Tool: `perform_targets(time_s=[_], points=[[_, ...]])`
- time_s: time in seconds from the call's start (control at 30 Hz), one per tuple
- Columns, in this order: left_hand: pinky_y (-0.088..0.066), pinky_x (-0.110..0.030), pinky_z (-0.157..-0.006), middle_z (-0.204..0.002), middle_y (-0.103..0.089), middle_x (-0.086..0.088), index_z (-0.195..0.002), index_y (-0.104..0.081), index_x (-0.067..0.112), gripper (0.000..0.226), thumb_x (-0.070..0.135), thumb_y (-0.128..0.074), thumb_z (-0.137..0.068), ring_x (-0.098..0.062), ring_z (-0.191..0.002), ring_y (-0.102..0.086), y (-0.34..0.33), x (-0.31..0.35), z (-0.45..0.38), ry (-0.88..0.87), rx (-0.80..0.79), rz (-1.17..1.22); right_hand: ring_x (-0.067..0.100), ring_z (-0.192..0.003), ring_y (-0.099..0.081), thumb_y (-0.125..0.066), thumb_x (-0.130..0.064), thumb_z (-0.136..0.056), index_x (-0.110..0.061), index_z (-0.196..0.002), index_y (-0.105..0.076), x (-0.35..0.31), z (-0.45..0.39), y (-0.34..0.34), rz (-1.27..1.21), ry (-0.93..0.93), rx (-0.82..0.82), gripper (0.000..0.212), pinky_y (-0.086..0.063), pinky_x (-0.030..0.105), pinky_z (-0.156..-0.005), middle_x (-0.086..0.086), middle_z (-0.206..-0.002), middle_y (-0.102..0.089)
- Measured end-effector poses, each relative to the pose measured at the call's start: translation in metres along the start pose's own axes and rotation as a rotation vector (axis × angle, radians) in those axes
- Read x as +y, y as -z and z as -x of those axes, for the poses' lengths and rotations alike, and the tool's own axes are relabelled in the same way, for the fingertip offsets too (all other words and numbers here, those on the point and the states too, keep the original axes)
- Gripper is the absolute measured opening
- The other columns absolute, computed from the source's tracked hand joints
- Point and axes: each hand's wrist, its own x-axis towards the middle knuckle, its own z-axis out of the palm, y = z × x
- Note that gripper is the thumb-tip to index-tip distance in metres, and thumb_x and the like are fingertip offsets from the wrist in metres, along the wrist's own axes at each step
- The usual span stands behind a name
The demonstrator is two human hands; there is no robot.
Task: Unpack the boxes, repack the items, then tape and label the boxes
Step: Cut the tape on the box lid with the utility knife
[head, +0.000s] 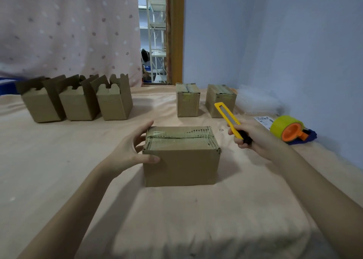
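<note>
**Risk review: sealed box about to be cut**

Hazard: the right hand point(247, 133) is clenched around a yellow utility knife point(228, 119), with its long blade slid out and pointing up and away from the sealed box point(180, 156). The left hand point(129, 150) braces the box's left end, thumb on the near face and fingers curled around the far top corner. In my judgement, a cut drawn leftward along the taped top seam would run towards those fingers, and a slip could reach them. A blade pushed too deep could also mark the contents, which are not visible. The box rests on a soft cloth-covered desk point(59, 180), so it may shift under pressure if the bracing grip loosens.

Position: the sealed box sits between the two hands, touching the left one; the knife hand is just to its right, apart from it. Behind the box to the right stand two more taped boxes point(187, 101). Behind it to the left are three opened boxes point(78, 103). Further right of the box lie a tape dispenser point(288, 129) and a printed label sheet point(264, 121).
</note>
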Motion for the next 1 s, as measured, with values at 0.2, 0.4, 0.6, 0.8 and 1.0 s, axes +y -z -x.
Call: perform_targets(time_s=[0.2,0.4,0.6,0.8,1.0], points=[[-0.044,-0.008,-0.087,-0.134,-0.046,0.024,-0.145,-0.031,0.033,0.116,0.036,-0.084,-0.042,0.014,-0.114,-0.049,-0.002,0.006,0.024,0.0,0.023,0.004,0.009,-0.048,-0.037,-0.039,-0.012,-0.102,0.001,-0.11,-0.052,-0.011,0.042,-0.026,0.078,0.169,-0.137,0.02,-0.03,0.019,-0.043,0.005,-0.081,-0.053],[-0.03,-0.025,-0.112,-0.136,-0.033,0.033,-0.145,-0.022,0.043,0.11,0.047,-0.077,-0.049,0.012,-0.125,-0.037,-0.01,0.011,0.036,0.027,0.06,-0.051,0.007,-0.042,-0.032,-0.039,-0.019,-0.103,-0.004,-0.103,-0.055,-0.01,0.058,-0.039,0.083,0.237,-0.124,0.022,-0.024,0.016,-0.037,0.003,-0.072,-0.053],[-0.025,-0.019,-0.111,-0.14,-0.031,0.03,-0.146,-0.021,0.04,0.1,0.044,-0.076,-0.062,0.018,-0.123,-0.033,-0.021,0.012,0.04,-0.005,0.129,-0.084,0.006,-0.038,-0.027,-0.041,-0.026,-0.102,-0.007,-0.1,-0.057,-0.007,0.066,-0.044,0.128,0.266,-0.092,0.025,-0.02,0.016,-0.035,0.003,-0.067,-0.051],[-0.028,-0.011,-0.1,-0.142,-0.032,0.021,-0.152,-0.017,0.024,0.097,0.029,-0.074,-0.075,0.006,-0.127,-0.032,-0.022,0.012,0.037,0.04,0.195,-0.021,0.008,-0.037,-0.024,-0.044,-0.031,-0.099,-0.01,-0.096,-0.06,-0.012,0.068,-0.043,0.214,0.303,-0.116,0.027,-0.019,0.015,-0.035,0.003,-0.06,-0.047],[-0.032,-0.017,-0.103,-0.139,-0.038,0.017,-0.151,-0.02,0.021,0.103,0.031,-0.076,-0.066,0.001,-0.128,-0.038,-0.019,0.011,0.035,0.052,0.196,0.003,0.011,-0.038,-0.025,-0.051,-0.033,-0.093,-0.007,-0.087,-0.061,-0.018,0.066,-0.044,0.3,0.359,-0.114,0.029,-0.021,0.017,-0.035,0.005,-0.054,-0.045]])
